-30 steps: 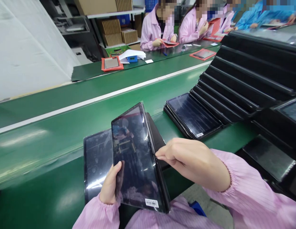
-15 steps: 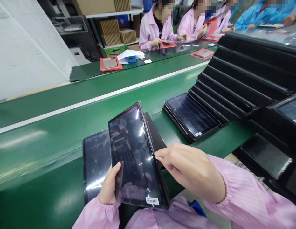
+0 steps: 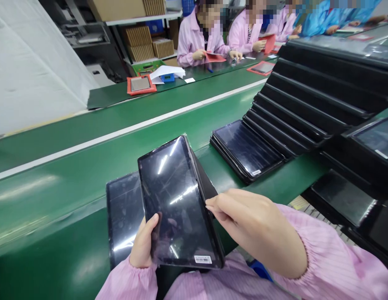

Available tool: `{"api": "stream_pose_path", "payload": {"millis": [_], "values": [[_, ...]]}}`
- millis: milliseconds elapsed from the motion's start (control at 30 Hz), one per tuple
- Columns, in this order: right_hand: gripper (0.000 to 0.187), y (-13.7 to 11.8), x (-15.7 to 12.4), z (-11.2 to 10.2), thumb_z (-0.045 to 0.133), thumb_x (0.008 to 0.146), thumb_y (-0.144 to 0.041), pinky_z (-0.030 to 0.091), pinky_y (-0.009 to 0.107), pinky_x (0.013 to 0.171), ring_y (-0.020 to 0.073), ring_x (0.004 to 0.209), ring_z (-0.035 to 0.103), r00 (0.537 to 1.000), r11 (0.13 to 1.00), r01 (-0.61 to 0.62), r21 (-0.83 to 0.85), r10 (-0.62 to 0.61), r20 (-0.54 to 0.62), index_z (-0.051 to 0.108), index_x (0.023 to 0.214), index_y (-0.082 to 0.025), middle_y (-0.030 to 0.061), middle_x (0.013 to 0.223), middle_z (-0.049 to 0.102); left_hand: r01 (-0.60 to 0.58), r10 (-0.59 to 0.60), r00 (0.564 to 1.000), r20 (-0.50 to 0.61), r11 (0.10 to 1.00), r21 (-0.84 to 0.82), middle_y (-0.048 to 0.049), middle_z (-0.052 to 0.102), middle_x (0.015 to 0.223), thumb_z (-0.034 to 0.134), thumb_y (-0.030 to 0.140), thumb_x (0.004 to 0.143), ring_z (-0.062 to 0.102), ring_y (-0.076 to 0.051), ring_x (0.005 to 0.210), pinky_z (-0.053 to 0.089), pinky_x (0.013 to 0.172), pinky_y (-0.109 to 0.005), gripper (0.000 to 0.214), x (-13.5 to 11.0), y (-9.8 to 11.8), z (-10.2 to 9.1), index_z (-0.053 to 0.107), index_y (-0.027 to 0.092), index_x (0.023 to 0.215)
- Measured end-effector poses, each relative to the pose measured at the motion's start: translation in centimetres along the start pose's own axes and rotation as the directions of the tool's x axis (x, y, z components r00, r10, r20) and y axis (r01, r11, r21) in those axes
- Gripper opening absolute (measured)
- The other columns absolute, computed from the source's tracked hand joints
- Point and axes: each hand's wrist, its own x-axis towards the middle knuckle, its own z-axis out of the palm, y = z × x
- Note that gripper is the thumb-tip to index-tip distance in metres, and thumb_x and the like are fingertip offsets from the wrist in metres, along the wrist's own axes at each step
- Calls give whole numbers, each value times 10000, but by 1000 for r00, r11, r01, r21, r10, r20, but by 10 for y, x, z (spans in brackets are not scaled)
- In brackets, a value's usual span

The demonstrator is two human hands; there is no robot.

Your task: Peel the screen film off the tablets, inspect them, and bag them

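My left hand (image 3: pixel 144 243) grips a black tablet (image 3: pixel 175 208) by its left edge, thumb over the glass and the other fingers mostly hidden behind. The tablet is tilted, its glossy screen facing me, with a white barcode label (image 3: pixel 203 259) at the lower right. A dark cover flap (image 3: pixel 204 177) juts out behind its right side. My right hand (image 3: pixel 246 223) is closed in a pinch, fingertips touching the tablet's right edge; what lies between them is hidden. Under the held tablet, to the left, a second tablet (image 3: pixel 123 212) lies on the green surface.
To the right, a tablet (image 3: pixel 248 146) in an open black case lies before a slanting row of overlapping black cases (image 3: pixel 315 100). More tablets (image 3: pixel 344 200) lie lower right. Across the green belt (image 3: pixel 87 160), several co-workers (image 3: pixel 201 39) handle red items; a red sleeve (image 3: pixel 141 84) lies at far left.
The held tablet has turned slightly, and reflections on its screen have shifted. My right fingertips remain at its right edge. The whole view has moved slightly.
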Motion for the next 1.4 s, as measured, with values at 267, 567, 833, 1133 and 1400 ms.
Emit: {"api": "stream_pose_path", "payload": {"millis": [267,567,833,1133,1400], "values": [[288,14,11,-10,605,774,-7,321,231,499,73,493,493,986,993,-93,78,81,146,428,650,-198,-83,547,525,-136,131,985,109,990,36,30,715,671,786,131,691,706,-114,626,532,577,-139,175,-10,-8,4,682,183,822],[331,20,11,-15,644,838,-44,373,212,549,87,589,643,950,954,-187,233,115,290,424,641,-192,-77,630,670,-109,97,982,164,992,68,31,703,621,864,220,610,688,-127,539,521,479,-155,270,-6,-8,-2,665,179,787],[305,18,10,-17,462,908,-42,406,215,572,106,639,653,971,973,-85,213,33,238,408,657,-207,-36,701,698,-93,94,995,41,996,-9,56,723,642,821,33,618,696,-91,533,526,488,-99,286,5,-5,-7,663,188,799],[300,15,3,-13,426,977,-50,420,235,560,118,610,613,984,993,103,59,-110,143,618,781,-173,-12,683,675,-52,53,999,12,998,-21,54,736,657,806,18,633,698,-87,536,521,484,-89,265,9,-5,-8,676,178,800],[309,11,-1,-9,440,995,-65,413,259,549,124,577,547,985,990,138,23,-140,105,667,794,-128,-4,640,604,-59,58,998,-13,997,-49,60,749,682,806,-24,618,706,-67,556,532,533,-55,303,22,-6,-14,694,179,813]]}}
